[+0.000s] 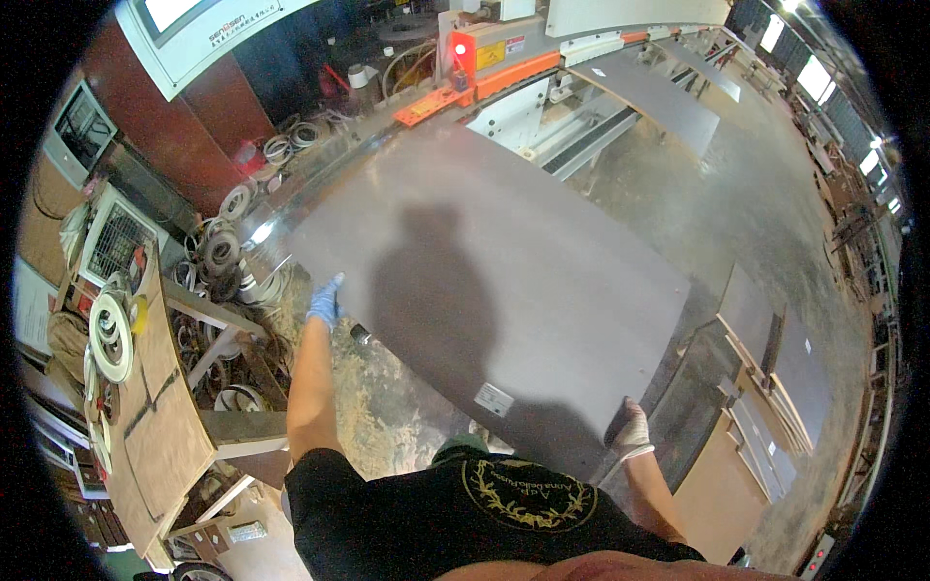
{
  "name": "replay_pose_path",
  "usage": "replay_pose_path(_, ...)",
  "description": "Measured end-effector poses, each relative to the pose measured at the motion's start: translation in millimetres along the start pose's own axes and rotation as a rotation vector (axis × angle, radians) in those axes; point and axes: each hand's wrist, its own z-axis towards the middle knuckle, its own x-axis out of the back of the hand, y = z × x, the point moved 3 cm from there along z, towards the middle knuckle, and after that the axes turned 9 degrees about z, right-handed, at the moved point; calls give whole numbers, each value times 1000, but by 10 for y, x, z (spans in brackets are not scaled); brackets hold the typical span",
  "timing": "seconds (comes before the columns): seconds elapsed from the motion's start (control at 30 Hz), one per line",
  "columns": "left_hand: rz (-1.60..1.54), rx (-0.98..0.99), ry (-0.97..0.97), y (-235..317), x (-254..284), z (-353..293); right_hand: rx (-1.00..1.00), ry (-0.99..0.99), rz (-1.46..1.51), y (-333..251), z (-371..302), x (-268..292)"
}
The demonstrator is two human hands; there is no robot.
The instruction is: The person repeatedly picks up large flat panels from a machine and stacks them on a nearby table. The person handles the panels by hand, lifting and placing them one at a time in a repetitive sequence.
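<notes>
A large flat grey panel [572, 261] lies in front of me, tilted across the view, with my shadow on it and a small white label [494, 399] close to its near edge. My left hand [325, 300], in a blue glove, holds the panel at its left edge. The right hand [635, 433], in a whitish glove, grips the panel's near right corner; part of its fingers is hidden by the board. The far side of the panel reaches the orange-edged machine [494, 82].
Stacked boards [765, 387] stand to my right. On the left are a wooden table [160, 416] and coiled edging rolls [221, 252]. A machine cabinet with a screen [208, 39] rises at the upper left. Another grey panel [649, 92] lies farther along the machine.
</notes>
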Motion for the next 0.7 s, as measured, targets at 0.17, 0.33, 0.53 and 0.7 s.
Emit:
replay_pose_path(0.17,-24,63,35,-39,-289,4,-127,183,-16,483,115,-242)
replay_pose_path(0.33,-350,150,-18,19,-680,202,-30,334,29,592,479,-115)
replay_pose_path(0.53,-385,207,-199,284,-1008,-191,156,199,-264,408,664,83)
replay_pose_path(0.7,-357,214,-324,151,-953,-7,32,229,-271,156,625,-303)
